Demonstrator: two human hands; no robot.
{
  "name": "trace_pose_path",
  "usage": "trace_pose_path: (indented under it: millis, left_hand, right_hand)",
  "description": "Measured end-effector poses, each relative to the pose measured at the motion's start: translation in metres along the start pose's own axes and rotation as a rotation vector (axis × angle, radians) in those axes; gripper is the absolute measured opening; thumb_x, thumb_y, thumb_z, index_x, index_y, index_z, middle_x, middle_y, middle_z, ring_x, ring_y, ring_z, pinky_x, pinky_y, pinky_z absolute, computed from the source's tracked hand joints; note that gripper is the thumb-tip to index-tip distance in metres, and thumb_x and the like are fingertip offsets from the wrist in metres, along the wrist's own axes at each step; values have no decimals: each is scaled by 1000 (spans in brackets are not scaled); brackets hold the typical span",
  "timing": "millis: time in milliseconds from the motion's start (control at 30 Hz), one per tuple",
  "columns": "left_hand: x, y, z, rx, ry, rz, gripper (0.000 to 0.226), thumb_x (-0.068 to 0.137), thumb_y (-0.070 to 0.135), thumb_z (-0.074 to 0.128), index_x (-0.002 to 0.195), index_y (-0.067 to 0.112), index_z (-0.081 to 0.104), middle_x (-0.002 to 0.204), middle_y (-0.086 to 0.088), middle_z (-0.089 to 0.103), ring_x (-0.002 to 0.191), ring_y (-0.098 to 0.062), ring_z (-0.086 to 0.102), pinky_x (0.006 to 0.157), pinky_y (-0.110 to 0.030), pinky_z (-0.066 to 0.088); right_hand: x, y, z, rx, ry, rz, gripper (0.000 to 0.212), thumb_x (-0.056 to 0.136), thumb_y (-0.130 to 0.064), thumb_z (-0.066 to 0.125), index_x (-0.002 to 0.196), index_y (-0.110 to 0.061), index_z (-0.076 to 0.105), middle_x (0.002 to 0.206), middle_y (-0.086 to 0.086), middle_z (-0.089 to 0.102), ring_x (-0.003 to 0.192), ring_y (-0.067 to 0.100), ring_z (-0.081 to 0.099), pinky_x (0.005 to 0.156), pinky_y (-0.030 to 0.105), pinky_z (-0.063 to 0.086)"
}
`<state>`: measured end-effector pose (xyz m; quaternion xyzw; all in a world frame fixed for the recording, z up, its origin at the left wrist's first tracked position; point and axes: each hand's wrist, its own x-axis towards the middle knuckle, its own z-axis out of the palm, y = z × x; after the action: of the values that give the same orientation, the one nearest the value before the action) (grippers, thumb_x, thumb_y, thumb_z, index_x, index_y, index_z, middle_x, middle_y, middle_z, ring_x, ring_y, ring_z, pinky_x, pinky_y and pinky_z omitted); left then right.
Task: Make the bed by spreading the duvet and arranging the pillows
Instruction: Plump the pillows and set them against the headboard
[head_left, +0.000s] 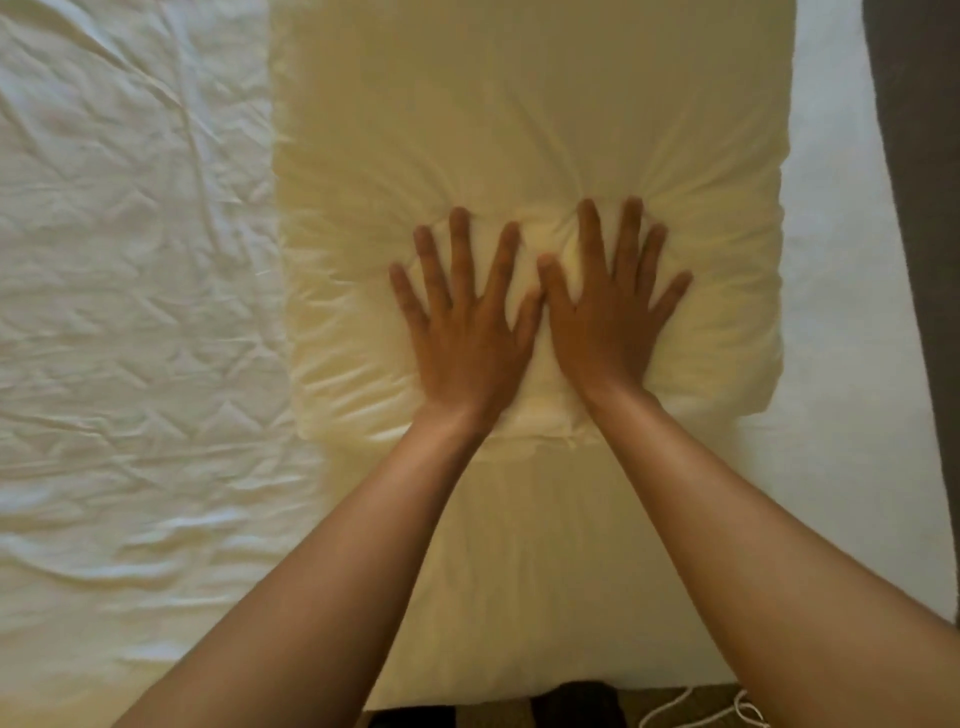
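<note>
Your left hand (467, 332) and right hand (605, 317) lie flat, fingers spread, thumbs touching, pressing the middle of the soft cream pillow (530, 130). Its long axis runs straight away from you; wrinkled white duvet (135, 312) lies left of your left hand.

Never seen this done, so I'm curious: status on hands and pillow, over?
Left hand and right hand splayed flat, pressing cream pillow side by side. Pillow dented beneath palms. Rumpled white bedding to its left; nothing blocking.
</note>
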<state>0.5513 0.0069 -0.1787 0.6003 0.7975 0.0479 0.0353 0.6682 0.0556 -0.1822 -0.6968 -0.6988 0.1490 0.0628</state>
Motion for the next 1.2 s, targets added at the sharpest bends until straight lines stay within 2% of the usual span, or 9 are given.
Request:
trace_pose_path:
  millis: [233, 300, 367, 400, 467, 533, 667, 867, 1200]
  left_hand:
    - [9, 9, 25, -3, -29, -34, 58, 103, 56, 29, 156, 35, 21, 165, -12, 12, 150, -42, 7, 115, -66, 10]
    - [15, 12, 15, -28, -85, -59, 60, 100, 60, 33, 154, 36, 29, 164, -11, 18, 150, -41, 11, 117, -64, 10]
    - [33, 10, -7, -151, -50, -130, 60, 92, 65, 41, 142, 33, 48, 152, -11, 39, 141, -40, 31, 114, -57, 22]
    - [46, 6, -21, -227, 14, -165, 58, 90, 65, 46, 136, 30, 53, 143, -11, 46, 132, -38, 41, 109, -53, 28]
    - [80, -12, -46, -295, 152, -183, 59, 89, 63, 48, 137, 29, 51, 143, -9, 45, 128, -35, 43, 105, -48, 30]
    - [116, -40, -59, -266, 178, -175, 65, 90, 68, 42, 147, 37, 39, 157, -9, 32, 142, -35, 31, 113, -51, 22]
    - [148, -80, -38, -275, -42, -206, 74, 86, 82, 29, 151, 54, 9, 167, 2, 2, 152, -35, -1, 118, -63, 2]
    - [155, -78, 11, -160, -35, -232, 75, 87, 82, 22, 154, 50, 7, 167, 2, 1, 152, -35, 3, 117, -63, 13]
    - [157, -83, 55, -114, 8, -192, 75, 92, 76, 22, 156, 40, 8, 166, -11, 5, 151, -42, 1, 117, -65, 8]
  right_hand:
    - [17, 6, 27, -89, -43, -11, 63, 98, -66, 21, 155, -41, 13, 166, -1, 6, 153, 27, 4, 118, 61, 1]
    - [26, 3, 16, -23, -47, 35, 59, 96, -66, 31, 149, -41, 33, 163, -2, 20, 151, 25, 16, 118, 55, 5]
    - [45, -5, -8, 150, 141, 91, 49, 91, -64, 45, 125, -33, 61, 144, 1, 48, 134, 27, 43, 111, 49, 22]
    - [57, -11, -21, 204, 262, 91, 47, 89, -63, 49, 118, -30, 65, 136, 2, 54, 126, 27, 49, 107, 47, 26]
    - [88, -28, -43, 234, 383, 21, 55, 88, -66, 50, 129, -30, 59, 143, 1, 49, 130, 23, 47, 110, 50, 26]
    - [123, -40, -56, 202, 364, -60, 66, 88, -72, 44, 143, -36, 47, 156, 0, 34, 142, 21, 35, 115, 57, 14]
    - [164, -30, -36, 114, 130, -39, 75, 87, -79, 28, 154, -47, 16, 167, -3, 4, 153, 23, 2, 116, 66, -1]
    - [176, -20, 16, 39, 61, -16, 71, 89, -78, 15, 154, -48, 5, 167, -4, 1, 153, 23, 0, 117, 65, 2]
    - [181, -14, 54, -15, 87, -15, 68, 94, -72, 16, 155, -43, 9, 166, 2, 9, 153, 25, 5, 117, 65, 5]
